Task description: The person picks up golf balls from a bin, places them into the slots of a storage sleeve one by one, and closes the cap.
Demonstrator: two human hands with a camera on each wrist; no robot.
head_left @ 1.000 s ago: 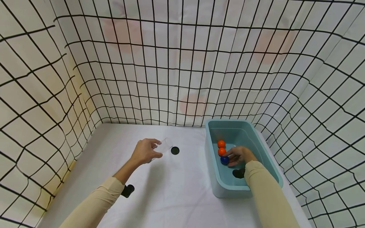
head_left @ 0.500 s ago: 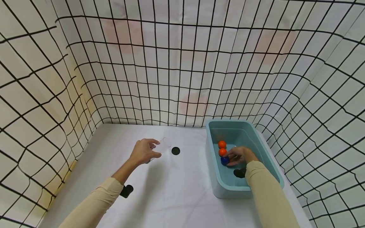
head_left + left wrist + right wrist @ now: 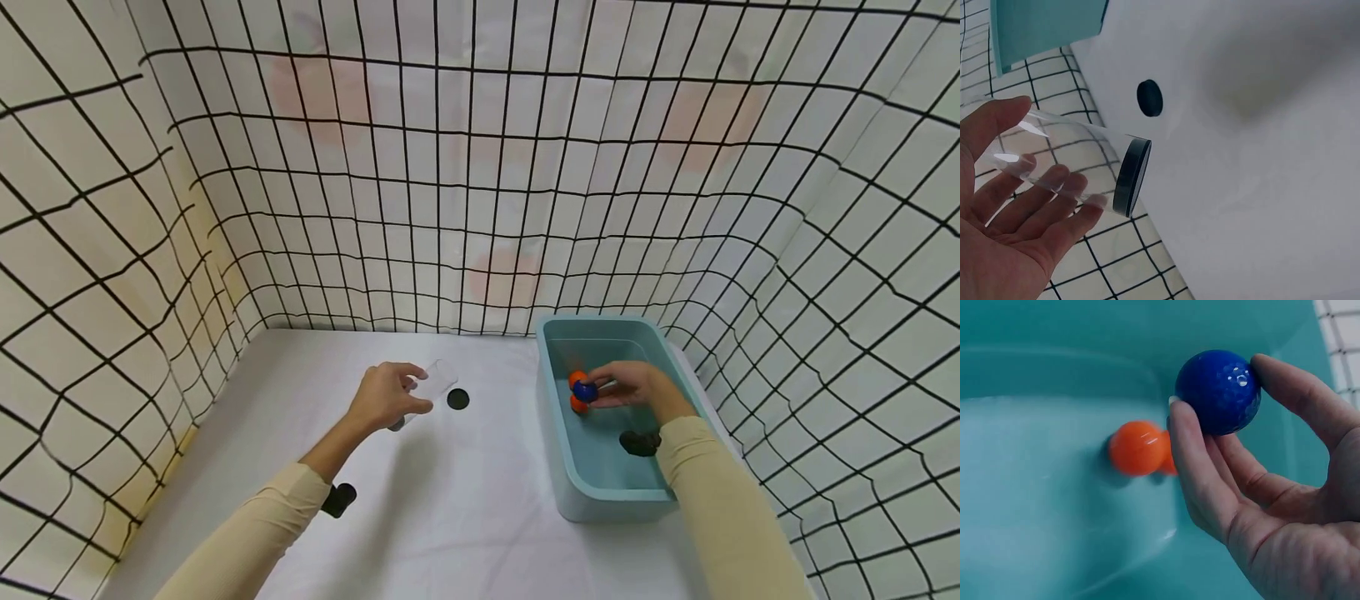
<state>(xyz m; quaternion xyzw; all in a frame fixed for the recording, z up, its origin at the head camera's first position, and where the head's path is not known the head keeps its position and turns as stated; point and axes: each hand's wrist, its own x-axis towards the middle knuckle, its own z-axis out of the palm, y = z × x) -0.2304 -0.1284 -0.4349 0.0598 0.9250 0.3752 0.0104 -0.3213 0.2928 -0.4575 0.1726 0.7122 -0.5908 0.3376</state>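
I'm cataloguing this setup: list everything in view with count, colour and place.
bin: 1, light blue, right side of table
blue ball: 1, blue, in right hand
orange balls: 2, orange, in bin
clear tube: 1, transparent, in left hand
end cap: 1, black, on clear tube
disc: 1, black, on table
table: 1, white, below bin
netting: uncounted, black, around table
backdrop: 1, pale, behind netting
dark objects: 2, black, by the sleeves
sleeves: 2, beige, on both arms
left hand: 1, bare, holding clear tube
right hand: 1, bare, pinching blue ball
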